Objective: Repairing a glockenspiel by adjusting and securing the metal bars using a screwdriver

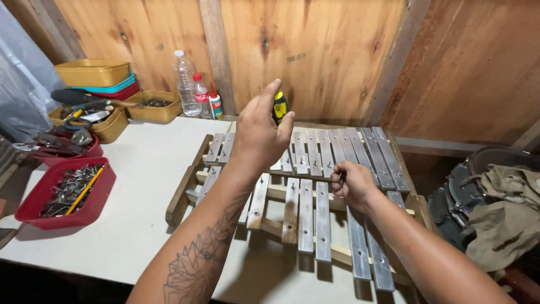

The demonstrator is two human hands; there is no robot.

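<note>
Metallophone (304,191): lies across the white worktable (129,208) in front of me, its metal bars (323,219) resting on a wooden frame (183,191), upper row near the plank wall, lower row toward me.
Bars: most sit side by side and fixed with small screws or nails; the lower row is uneven, and several bars hang past the frame rail toward me.
My left hand (260,135): raised above the upper row, fingers curled round a yellow-and-black tool handle (279,107), probably a screwdriver; only the top of it shows behind my fingers.
My right hand (351,183): closed into a loose fist, resting on the lower row near the middle, pinching something small and dark between thumb and fingers; too small to tell whether it is a screw.
Step in hand: I judge I am fastening a bar, with the fixing held ready in the right hand and the driver carried over in the left.
Next move: I judge it calls for setting the small piece upright in a bar's hole, then bringing the tool tip down square onto it without nudging the neighbouring bars.
Nearby: red tray of hardware (67,194) at the table's left edge, yellow tubs of tools (107,121) behind it, plastic bottles (185,84) against the wall.
</note>
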